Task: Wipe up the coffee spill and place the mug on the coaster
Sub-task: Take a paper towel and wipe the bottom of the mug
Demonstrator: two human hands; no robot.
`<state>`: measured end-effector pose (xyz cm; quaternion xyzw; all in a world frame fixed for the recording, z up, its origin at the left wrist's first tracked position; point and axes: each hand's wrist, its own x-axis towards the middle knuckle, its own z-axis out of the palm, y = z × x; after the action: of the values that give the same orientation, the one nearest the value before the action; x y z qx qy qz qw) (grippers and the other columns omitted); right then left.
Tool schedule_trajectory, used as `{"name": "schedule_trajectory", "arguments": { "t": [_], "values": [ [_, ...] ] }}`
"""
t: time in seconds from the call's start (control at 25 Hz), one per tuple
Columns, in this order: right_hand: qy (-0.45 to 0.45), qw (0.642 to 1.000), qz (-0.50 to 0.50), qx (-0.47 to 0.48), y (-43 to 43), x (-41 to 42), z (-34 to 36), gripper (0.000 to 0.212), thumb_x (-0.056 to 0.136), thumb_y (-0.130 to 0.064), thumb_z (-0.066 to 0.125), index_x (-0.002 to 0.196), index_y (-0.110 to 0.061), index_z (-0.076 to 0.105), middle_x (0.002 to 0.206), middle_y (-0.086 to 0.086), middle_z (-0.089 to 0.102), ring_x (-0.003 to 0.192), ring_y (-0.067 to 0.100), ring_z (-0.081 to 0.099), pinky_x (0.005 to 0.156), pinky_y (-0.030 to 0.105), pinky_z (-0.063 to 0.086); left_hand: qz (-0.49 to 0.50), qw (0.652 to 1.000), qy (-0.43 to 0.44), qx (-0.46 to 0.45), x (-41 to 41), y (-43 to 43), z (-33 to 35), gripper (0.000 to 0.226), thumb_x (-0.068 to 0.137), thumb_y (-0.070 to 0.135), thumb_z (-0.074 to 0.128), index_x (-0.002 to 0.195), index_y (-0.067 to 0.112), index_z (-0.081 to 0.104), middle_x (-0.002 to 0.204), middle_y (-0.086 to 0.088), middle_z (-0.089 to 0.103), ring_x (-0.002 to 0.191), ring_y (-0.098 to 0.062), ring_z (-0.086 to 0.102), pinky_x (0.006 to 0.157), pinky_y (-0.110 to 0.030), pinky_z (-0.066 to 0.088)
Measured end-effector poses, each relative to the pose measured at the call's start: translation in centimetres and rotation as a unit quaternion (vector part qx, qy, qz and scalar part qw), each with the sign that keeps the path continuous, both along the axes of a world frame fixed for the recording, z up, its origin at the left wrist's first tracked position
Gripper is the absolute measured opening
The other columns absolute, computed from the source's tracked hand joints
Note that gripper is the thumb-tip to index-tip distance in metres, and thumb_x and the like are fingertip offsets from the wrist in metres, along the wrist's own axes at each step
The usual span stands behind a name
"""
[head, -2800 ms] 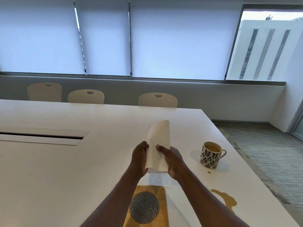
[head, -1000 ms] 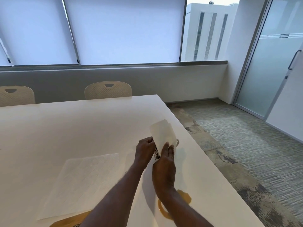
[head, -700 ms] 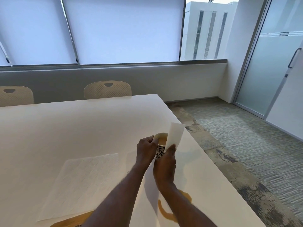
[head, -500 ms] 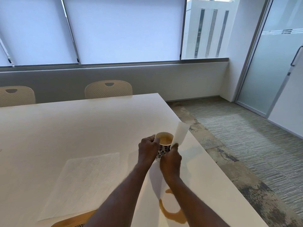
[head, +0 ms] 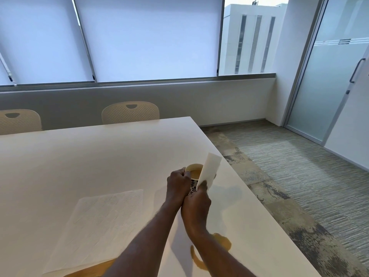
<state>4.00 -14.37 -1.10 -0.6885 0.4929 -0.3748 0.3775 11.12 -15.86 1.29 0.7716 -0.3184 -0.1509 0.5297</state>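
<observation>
A patterned mug with coffee in it stands near the right edge of the white table. My left hand is wrapped around its left side. My right hand pinches a folded white paper towel that stands upright just right of the mug and hides its handle. A brown coffee spill lies on the table nearer to me, partly hidden under my right forearm. Only a corner of the wooden board shows at the bottom edge; the coaster is out of view.
A flat sheet of paper towel lies left of my arms. Two beige chairs stand at the table's far side. The table's right edge drops to carpet. A glass door is at the right.
Since 2.8 s ago my view has swung right and both hands have gone to the mug. In the last second my left hand closed on the mug and the towel shifted right of it.
</observation>
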Motion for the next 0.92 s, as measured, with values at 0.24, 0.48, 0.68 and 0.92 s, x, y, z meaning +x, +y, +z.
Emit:
{"name": "schedule_trajectory", "arguments": {
  "t": [0.24, 0.48, 0.68, 0.92],
  "values": [
    [-0.036, 0.998, -0.018, 0.050, -0.8, -0.2, 0.8, 0.038, 0.097, -0.006, 0.050, 0.134, 0.001, 0.044, 0.128, 0.023, 0.061, 0.113, 0.035, 0.064, 0.094, 0.037, 0.053, 0.003, 1.000, 0.011, -0.010, -0.3, 0.0, 0.0, 0.027, 0.091, 0.015, 0.047, 0.082, -0.001, 0.067, 0.081, -0.019, 0.070, 0.069, -0.021, 0.058, 0.060, -0.034, 0.044],
    [-0.090, 0.988, -0.021, 0.124, -2.7, -0.9, 1.0, 0.033, 0.091, 0.000, 0.047, 0.122, -0.001, 0.056, 0.114, 0.019, 0.067, 0.106, 0.036, 0.064, 0.089, 0.040, 0.053, -0.004, 1.000, 0.012, 0.004, -0.5, -0.2, 0.0, 0.029, 0.096, 0.025, 0.046, 0.096, 0.006, 0.069, 0.095, -0.014, 0.072, 0.094, -0.032, 0.065, 0.081, -0.046, 0.050],
    [-0.142, 0.973, -0.049, 0.175, -5.7, -2.9, 0.3, 0.030, 0.093, -0.008, 0.046, 0.115, -0.008, 0.066, 0.100, 0.011, 0.070, 0.087, 0.029, 0.063, 0.076, 0.035, 0.051, -0.093, 0.993, -0.008, 0.071, -0.6, -0.2, -0.9, 0.124, 0.065, 0.060, 0.080, 0.156, 0.021, 0.005, 0.155, -0.009, 0.036, 0.138, -0.027, 0.040, 0.111, -0.045, 0.038],
    [-0.252, 0.924, -0.058, 0.283, -8.5, -6.2, -1.0, 0.032, 0.088, -0.006, 0.042, 0.091, -0.022, 0.069, 0.088, 0.007, 0.071, 0.082, 0.033, 0.067, 0.066, 0.043, 0.060, -0.042, 0.995, -0.087, 0.025, -1.2, -1.1, -2.1, 0.127, 0.062, 0.048, 0.088, 0.155, 0.025, 0.005, 0.148, -0.010, 0.045, 0.129, -0.030, 0.051, 0.103, -0.046, 0.048]
  ]
}}
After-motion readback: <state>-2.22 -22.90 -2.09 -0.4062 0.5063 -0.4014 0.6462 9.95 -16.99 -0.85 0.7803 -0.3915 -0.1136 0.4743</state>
